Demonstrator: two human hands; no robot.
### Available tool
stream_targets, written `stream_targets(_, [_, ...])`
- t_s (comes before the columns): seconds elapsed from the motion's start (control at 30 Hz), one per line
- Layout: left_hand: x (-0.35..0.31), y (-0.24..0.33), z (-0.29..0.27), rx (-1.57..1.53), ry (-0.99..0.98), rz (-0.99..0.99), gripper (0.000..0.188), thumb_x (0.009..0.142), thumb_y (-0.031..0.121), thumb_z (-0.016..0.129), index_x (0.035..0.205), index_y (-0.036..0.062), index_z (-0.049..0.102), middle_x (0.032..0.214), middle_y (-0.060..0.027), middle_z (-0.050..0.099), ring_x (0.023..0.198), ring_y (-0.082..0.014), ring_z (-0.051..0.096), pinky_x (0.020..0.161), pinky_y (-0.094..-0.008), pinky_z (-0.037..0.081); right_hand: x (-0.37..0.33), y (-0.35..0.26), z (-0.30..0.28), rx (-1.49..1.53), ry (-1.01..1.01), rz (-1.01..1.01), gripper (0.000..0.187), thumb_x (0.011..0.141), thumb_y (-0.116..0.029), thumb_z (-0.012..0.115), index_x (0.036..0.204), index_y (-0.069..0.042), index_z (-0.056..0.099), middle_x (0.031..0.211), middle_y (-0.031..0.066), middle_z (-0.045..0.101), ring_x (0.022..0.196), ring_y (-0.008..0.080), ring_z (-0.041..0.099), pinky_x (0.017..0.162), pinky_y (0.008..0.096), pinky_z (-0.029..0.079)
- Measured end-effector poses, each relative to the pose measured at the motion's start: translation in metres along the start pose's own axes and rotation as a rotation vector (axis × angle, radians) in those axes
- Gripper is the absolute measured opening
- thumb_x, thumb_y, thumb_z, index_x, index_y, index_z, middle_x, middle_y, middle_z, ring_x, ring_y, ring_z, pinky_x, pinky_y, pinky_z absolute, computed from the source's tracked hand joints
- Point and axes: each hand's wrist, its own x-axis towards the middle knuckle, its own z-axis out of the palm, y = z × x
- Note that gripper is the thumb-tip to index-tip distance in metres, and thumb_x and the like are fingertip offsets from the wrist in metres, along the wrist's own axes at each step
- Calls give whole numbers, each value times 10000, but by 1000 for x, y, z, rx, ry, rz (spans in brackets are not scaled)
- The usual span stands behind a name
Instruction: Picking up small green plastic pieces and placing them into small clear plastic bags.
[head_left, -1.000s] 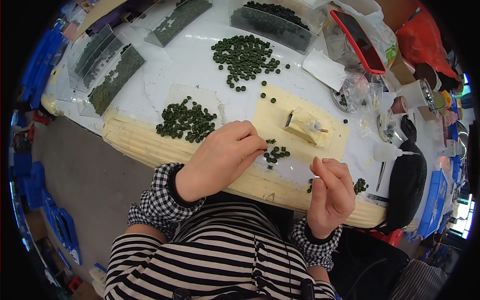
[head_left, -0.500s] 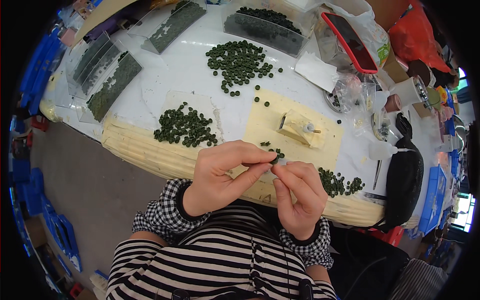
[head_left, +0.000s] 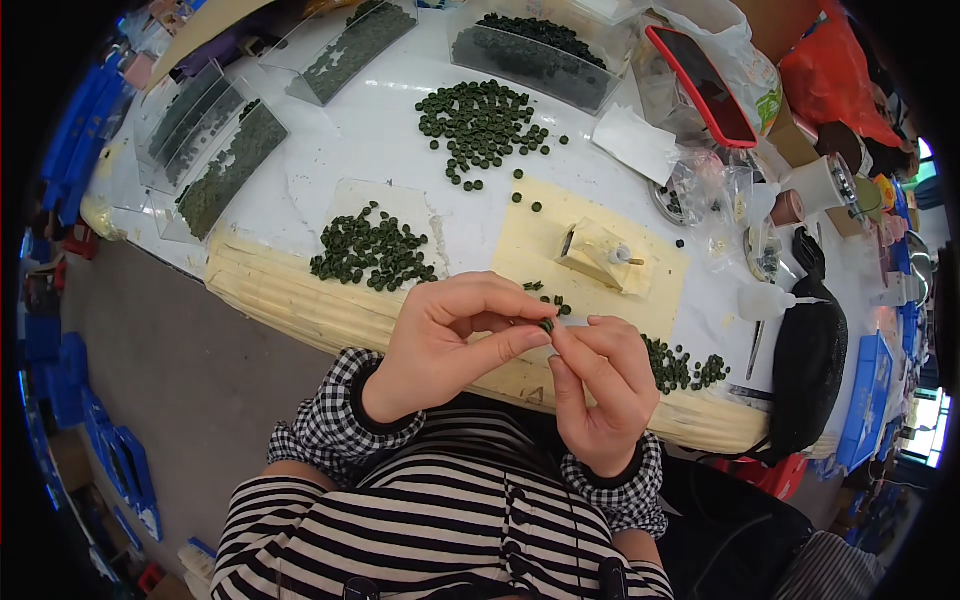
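Between the thumb and forefinger of my left hand (head_left: 440, 345) a small dark green round piece (head_left: 546, 325) is pinched, partly hidden by the fingertips. My right hand (head_left: 608, 385) meets it from the other side: its fingers are bent close together and the forefinger's tip presses at the piece, while the thumb sits lower. Just beyond the fingertips, a few loose green pieces (head_left: 563, 309) lie on a cream sheet (head_left: 660, 290). On that sheet stands a cream-wrapped block (head_left: 603, 258) with a short peg on its side.
Heaps of green pieces lie left (head_left: 370, 250), farther back (head_left: 475, 125) and beside my right hand (head_left: 680, 365). Clear bins (head_left: 235, 165) stand behind. To the right are a red-cased phone (head_left: 700, 85), a white squeeze bottle (head_left: 765, 300) and a black bag (head_left: 810, 350). A padded cream edge (head_left: 290, 300) runs along the table front.
The two hands stay almost in place. My left fingertips have shifted slightly, showing more of the green piece, and the right forefinger has straightened a little. The whole view has moved marginally.
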Motion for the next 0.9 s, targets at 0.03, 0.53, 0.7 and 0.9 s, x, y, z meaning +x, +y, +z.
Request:
stream_targets(0.03, [0, -2, 0, 47, -2, 58, 206, 843, -61, 699, 1046, -27, 695, 1014, -122, 682, 929, -160, 669, 814, -263, 558, 0, 0, 0, -6, -1, -2, 312, 748, -1, 746, 1057, -40, 732, 865, 72, 662, 766, 249, 600, 756, 383, 507])
stream_targets(0.53, [2, 0, 4, 500, 90, 429, 201, 735, -70, 757, 919, 1, 721, 907, -121, 706, 801, -198, 696, 698, -271, 559, 1, 0, -3, -17, 24, 18, 304, 747, 5, 748, 1046, -50, 738, 857, 59, 668, 763, 234, 607, 773, 377, 502])
stream_targets(0.7, [1, -2, 3, 477, 84, 433, 200, 727, -72, 759, 911, -7, 716, 892, -122, 703, 794, -197, 694, 685, -267, 556, 1, 0, -4, -19, 32, 19, 303, 744, 7, 748, 1042, -47, 738, 855, 61, 669, 762, 234, 607, 770, 379, 500])
stream_targets(0.9, [1, -4, 2, 390, 82, 373, 188, 752, -75, 744, 926, -10, 717, 880, -117, 701, 784, -173, 686, 687, -256, 546, 0, 0, -4, -16, 42, 29, 299, 742, 11, 749, 1034, -48, 740, 850, 61, 670, 760, 232, 605, 771, 379, 500])
